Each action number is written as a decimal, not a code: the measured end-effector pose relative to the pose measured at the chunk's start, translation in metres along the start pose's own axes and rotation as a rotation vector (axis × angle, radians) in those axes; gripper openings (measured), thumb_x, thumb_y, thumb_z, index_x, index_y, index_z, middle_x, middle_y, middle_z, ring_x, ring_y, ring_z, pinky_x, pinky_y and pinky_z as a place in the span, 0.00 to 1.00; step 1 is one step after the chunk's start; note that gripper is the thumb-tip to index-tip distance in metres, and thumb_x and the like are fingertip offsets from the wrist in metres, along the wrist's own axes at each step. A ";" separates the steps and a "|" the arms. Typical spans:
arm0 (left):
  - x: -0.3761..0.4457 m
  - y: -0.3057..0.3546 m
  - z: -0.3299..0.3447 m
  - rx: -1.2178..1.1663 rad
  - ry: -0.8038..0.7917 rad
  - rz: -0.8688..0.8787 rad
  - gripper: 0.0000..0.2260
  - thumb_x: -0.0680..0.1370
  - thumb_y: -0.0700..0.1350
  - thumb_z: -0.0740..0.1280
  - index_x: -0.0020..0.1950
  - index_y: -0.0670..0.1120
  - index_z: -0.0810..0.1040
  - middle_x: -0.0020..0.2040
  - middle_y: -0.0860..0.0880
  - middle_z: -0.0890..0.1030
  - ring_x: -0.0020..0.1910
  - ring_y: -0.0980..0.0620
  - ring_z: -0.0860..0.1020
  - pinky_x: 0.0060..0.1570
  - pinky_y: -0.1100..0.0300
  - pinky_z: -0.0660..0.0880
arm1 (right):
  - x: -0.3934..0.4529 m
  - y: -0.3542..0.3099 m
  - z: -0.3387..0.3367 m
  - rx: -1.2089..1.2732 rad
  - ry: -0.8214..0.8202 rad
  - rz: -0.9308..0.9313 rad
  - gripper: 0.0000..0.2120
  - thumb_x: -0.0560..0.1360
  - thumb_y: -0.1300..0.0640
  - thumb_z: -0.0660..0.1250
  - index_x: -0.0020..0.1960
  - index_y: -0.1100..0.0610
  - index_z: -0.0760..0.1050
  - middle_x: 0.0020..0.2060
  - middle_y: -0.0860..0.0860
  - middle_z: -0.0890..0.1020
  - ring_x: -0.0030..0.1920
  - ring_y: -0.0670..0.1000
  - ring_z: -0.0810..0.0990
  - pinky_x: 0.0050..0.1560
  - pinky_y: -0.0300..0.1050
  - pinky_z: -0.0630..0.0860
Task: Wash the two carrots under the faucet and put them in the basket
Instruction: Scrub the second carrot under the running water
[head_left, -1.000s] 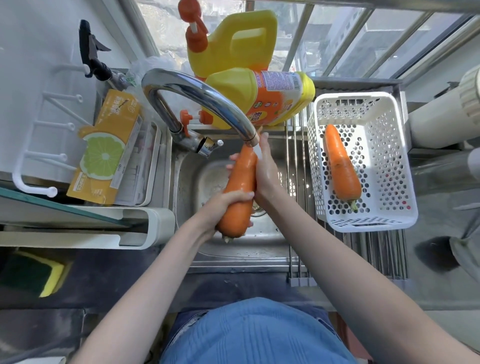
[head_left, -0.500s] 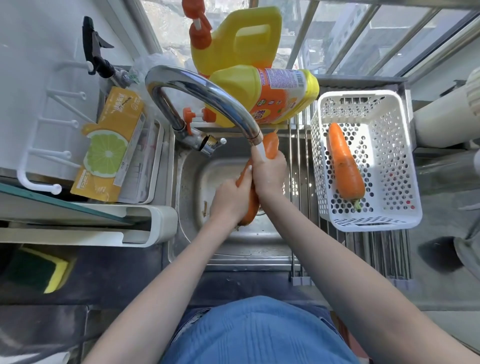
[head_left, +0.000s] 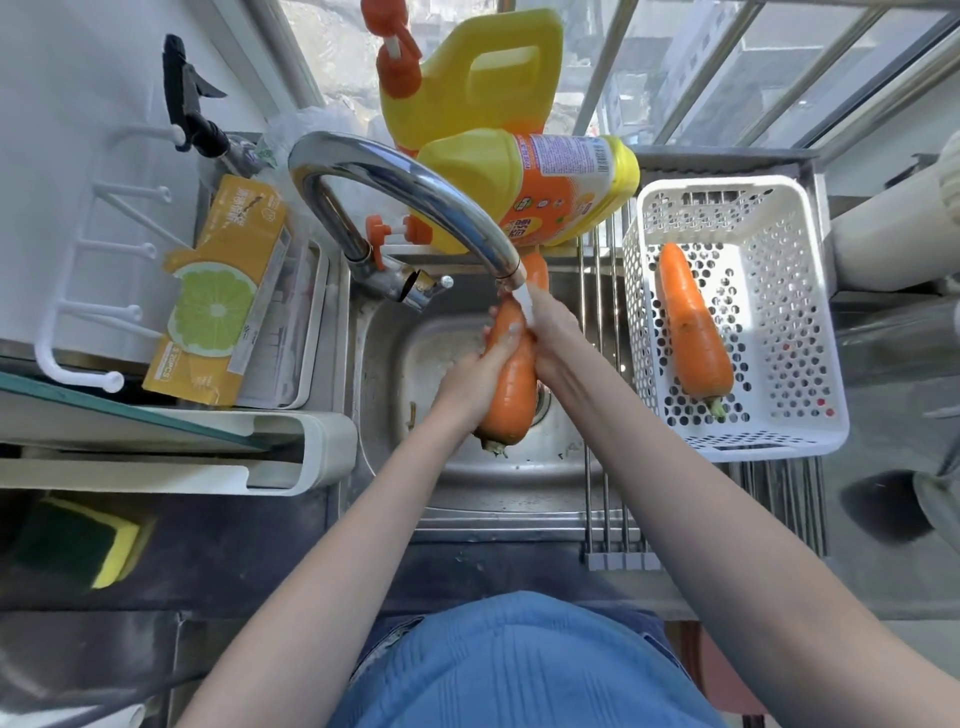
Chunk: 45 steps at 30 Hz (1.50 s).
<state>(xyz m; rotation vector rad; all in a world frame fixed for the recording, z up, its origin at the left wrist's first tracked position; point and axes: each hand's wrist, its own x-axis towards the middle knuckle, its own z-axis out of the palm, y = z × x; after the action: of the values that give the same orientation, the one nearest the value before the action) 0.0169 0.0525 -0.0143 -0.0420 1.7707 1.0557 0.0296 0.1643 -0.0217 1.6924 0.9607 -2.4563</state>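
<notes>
While water runs, both hands (head_left: 480, 379) (head_left: 553, 340) grip carrot (head_left: 511, 395).

One orange carrot (head_left: 511, 384) sits under the running faucet (head_left: 415, 202); the other (head_left: 693, 332) lies in the white basket (head_left: 810, 322).

Both forearms are bare all the way up, no sleeves, no watch, no rings or bracelets that I can spot on the left hand (head_left: 480, 376) or right hand (head_left: 553, 340). Further back, a blue ribbed top (head_left: 519, 670) covers the torso.
</notes>
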 end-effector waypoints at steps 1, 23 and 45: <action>-0.005 0.001 -0.003 -0.123 -0.121 -0.073 0.19 0.75 0.64 0.63 0.51 0.49 0.77 0.50 0.44 0.83 0.47 0.47 0.82 0.53 0.49 0.79 | 0.001 -0.002 -0.001 0.037 -0.019 0.001 0.08 0.74 0.58 0.70 0.40 0.61 0.75 0.27 0.55 0.77 0.25 0.53 0.75 0.31 0.44 0.77; 0.001 -0.001 0.010 0.562 0.336 0.125 0.18 0.72 0.47 0.69 0.56 0.39 0.72 0.51 0.41 0.80 0.50 0.39 0.79 0.39 0.56 0.70 | 0.011 0.026 0.004 -0.270 0.278 -0.176 0.20 0.59 0.58 0.75 0.50 0.60 0.78 0.39 0.54 0.81 0.38 0.53 0.81 0.38 0.45 0.77; 0.012 0.006 -0.015 -0.189 -0.040 -0.276 0.18 0.77 0.55 0.58 0.49 0.42 0.77 0.43 0.38 0.82 0.36 0.40 0.82 0.32 0.55 0.80 | 0.040 0.036 -0.016 0.272 0.186 0.132 0.31 0.78 0.34 0.52 0.38 0.62 0.72 0.28 0.56 0.76 0.29 0.53 0.77 0.36 0.45 0.74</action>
<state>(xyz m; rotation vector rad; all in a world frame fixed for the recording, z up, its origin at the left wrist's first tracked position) -0.0023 0.0516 -0.0183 -0.3696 1.5710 1.0095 0.0386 0.1560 -0.0767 2.0225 0.5193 -2.4690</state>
